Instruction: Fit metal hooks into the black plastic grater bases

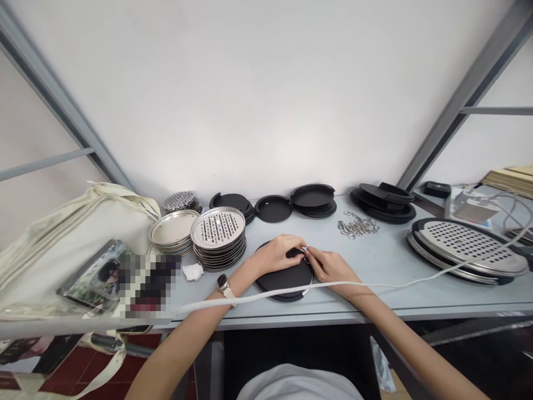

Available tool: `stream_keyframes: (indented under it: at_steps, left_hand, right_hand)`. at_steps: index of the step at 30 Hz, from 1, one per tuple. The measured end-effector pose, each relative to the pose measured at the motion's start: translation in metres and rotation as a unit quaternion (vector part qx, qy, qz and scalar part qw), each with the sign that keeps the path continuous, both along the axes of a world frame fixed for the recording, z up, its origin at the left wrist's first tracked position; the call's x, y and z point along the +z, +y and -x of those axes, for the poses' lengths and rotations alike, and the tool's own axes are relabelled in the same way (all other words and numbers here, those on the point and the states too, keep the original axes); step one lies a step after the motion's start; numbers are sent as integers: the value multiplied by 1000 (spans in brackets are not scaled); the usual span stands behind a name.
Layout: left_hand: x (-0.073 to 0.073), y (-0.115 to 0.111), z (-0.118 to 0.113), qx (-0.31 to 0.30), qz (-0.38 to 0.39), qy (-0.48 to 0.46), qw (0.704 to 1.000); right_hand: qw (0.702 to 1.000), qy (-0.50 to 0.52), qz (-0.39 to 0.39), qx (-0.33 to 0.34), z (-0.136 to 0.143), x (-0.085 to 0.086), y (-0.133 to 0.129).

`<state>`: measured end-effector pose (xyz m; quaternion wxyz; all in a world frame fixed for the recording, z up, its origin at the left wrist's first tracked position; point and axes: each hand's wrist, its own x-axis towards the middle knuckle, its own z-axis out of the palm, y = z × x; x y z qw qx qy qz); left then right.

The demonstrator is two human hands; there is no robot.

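A round black disc [285, 280] lies near the front edge of the table, with a thin metal rim showing at its lower right. Over its upper part, my left hand [280, 253] pinches a small metal piece [303, 250]. My right hand [333, 268] meets it from the right, thumb and finger closed on the same small piece. A ring-like part shows just under the fingertips; its exact shape is hard to make out. To the right behind the hands lies a pile of small metal clips [358, 226].
Stacked perforated metal discs [219, 228] and plain metal lids [174, 228] stand left. Black round parts [272, 209] line the wall. Larger grater discs [466, 244] lie right. A white cable [266, 295] crosses in front of my wrists. A cream bag [62, 244] fills the left.
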<state>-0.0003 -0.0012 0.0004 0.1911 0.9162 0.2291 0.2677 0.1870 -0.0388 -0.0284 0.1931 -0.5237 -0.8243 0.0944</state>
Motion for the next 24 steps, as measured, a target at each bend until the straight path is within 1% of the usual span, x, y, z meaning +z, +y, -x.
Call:
stream_keyframes:
  at_steps: [6, 9, 11, 14, 19, 24]
  left_hand:
    - [1, -1, -2, -3, 10, 3, 1000]
    - [-1, -1, -3, -16, 14, 1, 1000]
    - [-3, -1, -3, -14, 9, -2, 1000]
    - [-2, -2, -3, 3, -14, 5, 1000]
    - [4, -7, -2, 48, -68, 21, 996]
    - [6, -8, -3, 48, -97, 42, 993]
  right_hand:
    - [999, -17, -30, -8, -2, -1, -4]
    - [999, -6, -36, -4, -4, -1, -8]
    - [999, 8, -32, -2, -5, -1, -10]
    - [999, 34, -23, 0, -5, 0, -9]
    - [997, 69, -20, -15, -2, -1, -3]
    - [998, 66, -6, 0, 3, 0, 1]
